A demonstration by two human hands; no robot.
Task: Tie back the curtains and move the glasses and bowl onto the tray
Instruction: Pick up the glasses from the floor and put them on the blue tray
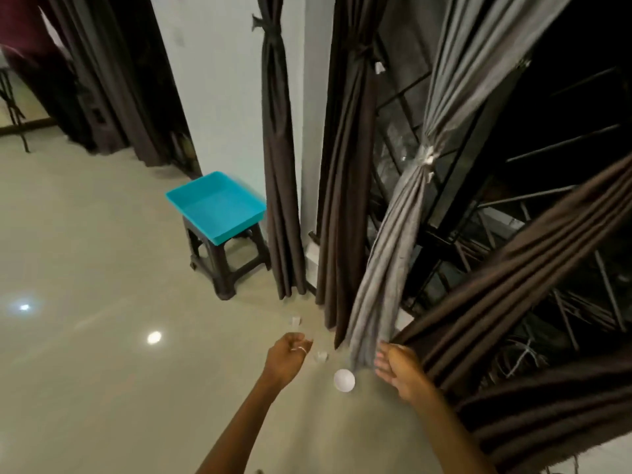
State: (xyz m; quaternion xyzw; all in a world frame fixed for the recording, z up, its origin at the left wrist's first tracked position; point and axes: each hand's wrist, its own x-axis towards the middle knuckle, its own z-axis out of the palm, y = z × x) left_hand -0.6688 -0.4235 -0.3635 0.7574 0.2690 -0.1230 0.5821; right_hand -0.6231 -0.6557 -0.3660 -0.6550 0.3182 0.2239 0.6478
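1. The left hand [289, 354] hangs low over the floor [136, 268] with its fingers loosely curled. I can make out nothing in it, though the picture is soft there.
2. The right hand [398, 369] is spread, fingers straight, right at the edge of the loose brown curtain [513, 268]. Whether it touches the cloth I cannot tell; it grips nothing that shows.
3. The white bowl [344, 380] sits on the floor between the two hands, slightly nearer the right one.
4. The near glass [320, 356] stands just beside the left hand's fingertips. The far glass [294, 320] is a little beyond that hand.
5. The blue tray [219, 205] lies well beyond the left hand on a dark stool [225, 268]. Nothing shows in it, so nothing has been carried over yet.
6. Past the right hand the grey curtain [386, 254] is gathered by a pale tie [428, 158], its hem falling close to the right fingers. Two dark curtains [277, 165] further off are bound too.
7. The loose brown curtain fans out untied to the right of the right hand, so the tying looks unfinished.
8. My reading is that the left hand is placed low to pick up the near glass.
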